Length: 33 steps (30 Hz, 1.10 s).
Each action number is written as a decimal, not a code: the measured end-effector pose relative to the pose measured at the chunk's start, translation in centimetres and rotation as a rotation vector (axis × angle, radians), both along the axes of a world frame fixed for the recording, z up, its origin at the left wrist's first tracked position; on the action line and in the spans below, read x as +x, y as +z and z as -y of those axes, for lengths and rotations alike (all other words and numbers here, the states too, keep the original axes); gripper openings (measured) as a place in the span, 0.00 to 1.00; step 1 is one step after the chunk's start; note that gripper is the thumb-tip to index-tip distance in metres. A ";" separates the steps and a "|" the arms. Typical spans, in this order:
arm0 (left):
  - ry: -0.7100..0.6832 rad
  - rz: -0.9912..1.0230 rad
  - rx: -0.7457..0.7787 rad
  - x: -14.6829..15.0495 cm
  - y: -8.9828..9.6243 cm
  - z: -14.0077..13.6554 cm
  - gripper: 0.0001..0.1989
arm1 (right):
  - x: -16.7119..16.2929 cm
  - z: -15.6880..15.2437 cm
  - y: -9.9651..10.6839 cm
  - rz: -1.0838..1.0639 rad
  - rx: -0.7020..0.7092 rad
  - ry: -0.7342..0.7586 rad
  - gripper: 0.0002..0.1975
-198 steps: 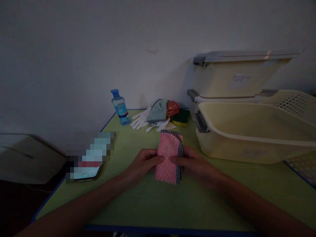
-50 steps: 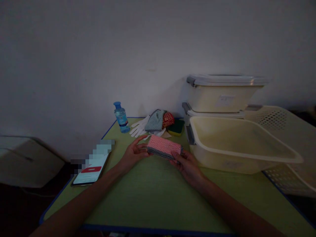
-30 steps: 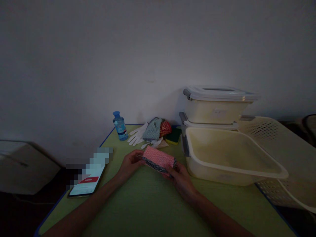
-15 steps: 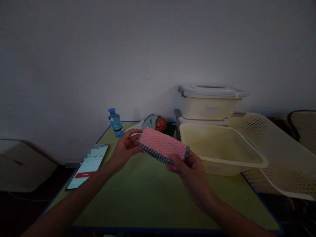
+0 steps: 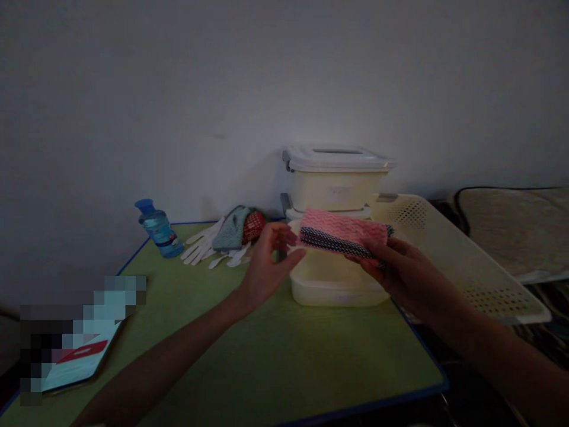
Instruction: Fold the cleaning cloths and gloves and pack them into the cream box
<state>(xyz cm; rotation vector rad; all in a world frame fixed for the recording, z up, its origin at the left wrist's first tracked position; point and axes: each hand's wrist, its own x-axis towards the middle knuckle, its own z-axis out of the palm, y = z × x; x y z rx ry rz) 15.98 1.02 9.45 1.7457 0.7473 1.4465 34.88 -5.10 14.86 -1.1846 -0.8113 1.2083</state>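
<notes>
A folded pink knitted cloth (image 5: 342,225) with a black-and-white patterned edge is held up over the open cream plastic bin (image 5: 340,293). My right hand (image 5: 395,261) grips its right end, thumb on the near face and fingers underneath. At the other end, my left hand (image 5: 271,255) has its thumb and fingers apart, close beside the cloth's left edge; whether the fingertips touch it is hard to tell. The cloth hides part of the bin's far rim and inside.
Behind the bin stand stacked lidded boxes (image 5: 338,187). A white perforated basket (image 5: 448,249) leans at the right. Toward the back left are white gloves (image 5: 202,246), grey-green and red knitted items (image 5: 231,228) and a blue bottle (image 5: 160,228). A phone (image 5: 80,362) lies at the table's left edge.
The view has turned right. Both hands and the cloth have moved right, now over the bin. My left hand's fingers have come away from their earlier place around the cloth's left end.
</notes>
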 end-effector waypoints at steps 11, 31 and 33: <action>0.107 -0.846 0.893 1.9 -2.4 2.5 0.17 | 5.6 -1.6 -1.0 0.180 -0.026 0.135 0.09; 0.111 -0.842 0.985 0.2 -2.3 4.6 0.15 | 2.0 -4.2 -2.0 1.492 0.565 0.677 0.05; 0.112 -0.841 0.979 0.2 -2.5 4.6 0.15 | 1.5 -4.2 -2.4 1.668 0.793 0.792 0.04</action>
